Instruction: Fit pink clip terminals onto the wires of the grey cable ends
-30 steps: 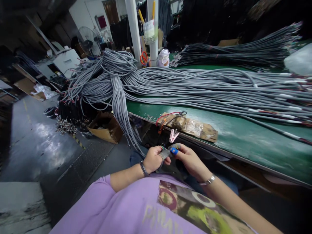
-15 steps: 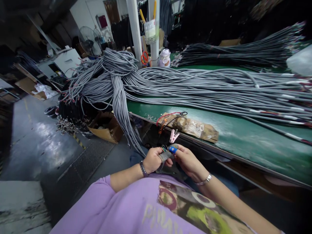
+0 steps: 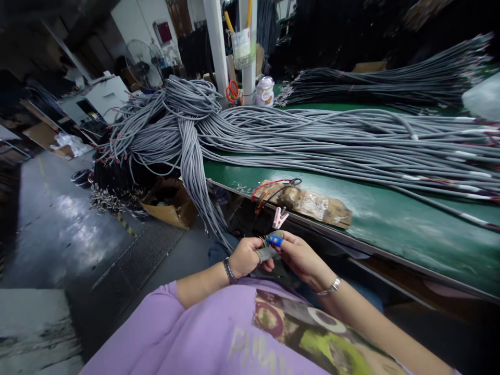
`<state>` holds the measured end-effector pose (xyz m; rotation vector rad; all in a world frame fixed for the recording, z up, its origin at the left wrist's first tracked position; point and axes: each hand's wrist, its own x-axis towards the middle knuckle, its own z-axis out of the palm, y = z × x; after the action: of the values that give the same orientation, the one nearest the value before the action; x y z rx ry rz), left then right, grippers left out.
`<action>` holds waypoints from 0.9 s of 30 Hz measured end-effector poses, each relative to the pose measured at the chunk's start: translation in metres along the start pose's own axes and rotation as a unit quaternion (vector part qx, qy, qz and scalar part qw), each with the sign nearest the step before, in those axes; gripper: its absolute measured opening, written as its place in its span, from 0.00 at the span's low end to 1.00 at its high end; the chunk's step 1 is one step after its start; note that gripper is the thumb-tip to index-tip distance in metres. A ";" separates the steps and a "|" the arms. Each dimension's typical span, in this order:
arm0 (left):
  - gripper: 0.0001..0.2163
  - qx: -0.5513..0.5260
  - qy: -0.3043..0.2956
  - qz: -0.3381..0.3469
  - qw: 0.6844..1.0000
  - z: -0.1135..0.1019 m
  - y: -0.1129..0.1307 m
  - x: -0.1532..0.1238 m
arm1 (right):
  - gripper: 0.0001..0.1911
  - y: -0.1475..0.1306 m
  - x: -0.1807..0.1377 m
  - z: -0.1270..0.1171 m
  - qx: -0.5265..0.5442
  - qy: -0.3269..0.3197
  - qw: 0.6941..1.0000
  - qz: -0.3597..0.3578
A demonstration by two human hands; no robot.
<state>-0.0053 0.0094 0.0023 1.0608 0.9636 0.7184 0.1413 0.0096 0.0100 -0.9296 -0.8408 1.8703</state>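
My left hand [image 3: 245,257] is closed on a cable end, from which thin coloured wires [image 3: 265,241] fan out between thumb and finger. Grey tape wraps one of its fingers. Against those wires my right hand [image 3: 299,256] pinches with taped fingertips, one blue and one grey. The fingers hide most of the cable and the wire tips. Both hands meet in front of my body, just below the bench edge. Right above them a pink clothes peg [image 3: 279,217] sticks out from a wooden board [image 3: 312,204] with clear tape and red and black leads.
Long grey cables [image 3: 312,136] lie across the green bench [image 3: 390,219], with a coiled heap [image 3: 187,101] at its left end. Darker cables [image 3: 371,86] lie behind. Orange-handled scissors [image 3: 232,91] stand by a post. A cardboard box [image 3: 167,208] sits below left.
My right fingers have moved slightly left, closer in over the coloured wires, so fewer wire tips show. My left hand keeps its hold in nearly the same place.
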 end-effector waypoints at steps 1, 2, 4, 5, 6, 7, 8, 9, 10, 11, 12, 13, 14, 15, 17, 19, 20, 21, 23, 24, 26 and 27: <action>0.23 0.006 0.013 0.011 1.000 -0.001 -0.001 0.000 | 0.15 0.001 0.001 -0.002 -0.005 0.020 1.000 -0.012; 0.23 0.012 0.025 0.021 0.999 -0.001 -0.001 0.001 | 0.15 0.002 0.002 -0.004 -0.010 0.040 0.999 -0.024; 0.22 0.026 0.045 0.036 0.998 -0.002 -0.002 0.001 | 0.16 0.005 0.003 -0.008 -0.033 0.072 0.996 -0.041; 0.22 0.035 0.051 0.040 0.997 -0.002 -0.003 0.001 | 0.16 0.006 0.003 -0.010 -0.058 0.081 0.994 -0.049; 0.21 0.045 0.053 0.042 0.997 -0.002 -0.003 0.001 | 0.17 0.006 0.003 -0.011 -0.092 0.086 0.990 -0.059; 0.21 0.055 0.053 0.044 0.996 -0.002 -0.004 0.001 | 0.17 0.006 0.003 -0.011 -0.132 0.087 0.985 -0.071; 0.20 0.064 0.052 0.048 0.995 -0.002 -0.004 0.001 | 0.17 0.006 0.002 -0.011 -0.170 0.086 0.978 -0.084; 0.19 0.071 0.052 0.052 0.995 -0.002 -0.005 0.001 | 0.16 0.004 0.002 -0.010 -0.200 0.083 0.971 -0.097; 0.19 0.076 0.053 0.055 0.994 -0.002 -0.005 0.001 | 0.16 0.003 0.002 -0.009 -0.220 0.081 0.966 -0.107; 0.19 0.078 0.056 0.057 0.994 -0.001 -0.005 0.001 | 0.16 0.002 0.001 -0.009 -0.230 0.079 0.963 -0.113; 0.19 0.079 0.060 0.057 0.993 -0.001 -0.005 0.001 | 0.16 0.001 0.001 -0.008 -0.233 0.079 0.962 -0.118; 0.19 0.078 0.064 0.056 0.993 -0.001 -0.005 0.001 | 0.17 0.001 0.001 -0.008 -0.235 0.083 0.961 -0.122; 0.20 0.076 0.067 0.056 0.993 -0.001 -0.004 0.001 | 0.17 0.001 0.001 -0.008 -0.235 0.091 0.959 -0.126; 0.20 0.073 0.069 0.055 0.993 0.000 -0.003 0.001 | 0.17 0.002 0.001 -0.008 -0.233 0.102 0.959 -0.130; 0.21 0.066 0.074 0.058 0.993 0.000 -0.001 0.000 | 0.17 0.006 0.002 -0.008 -0.210 0.122 0.962 -0.127; 0.22 0.058 0.080 0.061 0.993 0.001 0.002 -0.002 | 0.17 0.010 0.002 -0.009 -0.163 0.134 0.972 -0.107; 0.22 0.052 0.082 0.061 0.993 0.002 0.003 -0.002 | 0.16 0.011 0.003 -0.010 -0.133 0.136 0.977 -0.093; 0.22 0.043 0.084 0.061 0.994 0.002 0.003 -0.003 | 0.16 0.011 0.004 -0.011 -0.100 0.137 0.982 -0.079; 0.22 0.018 0.086 0.060 0.994 0.003 0.005 -0.003 | 0.16 0.010 0.007 -0.016 -0.031 0.140 0.988 -0.064; 0.22 0.001 0.089 0.058 0.994 0.003 0.006 -0.003 | 0.16 0.007 0.009 -0.018 -0.002 0.142 0.988 -0.059; 0.23 -0.032 0.096 0.051 0.994 0.005 0.010 -0.003 | 0.18 0.001 0.014 -0.022 0.034 0.133 0.989 -0.045; 0.23 -0.046 0.097 0.046 0.993 0.006 0.012 -0.003 | 0.19 -0.003 0.016 -0.023 0.037 0.121 0.991 -0.035</action>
<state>-0.0015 0.0087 0.0158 0.9727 1.0415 0.9457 0.1562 0.0295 -0.0037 -1.0428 -0.6456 1.6769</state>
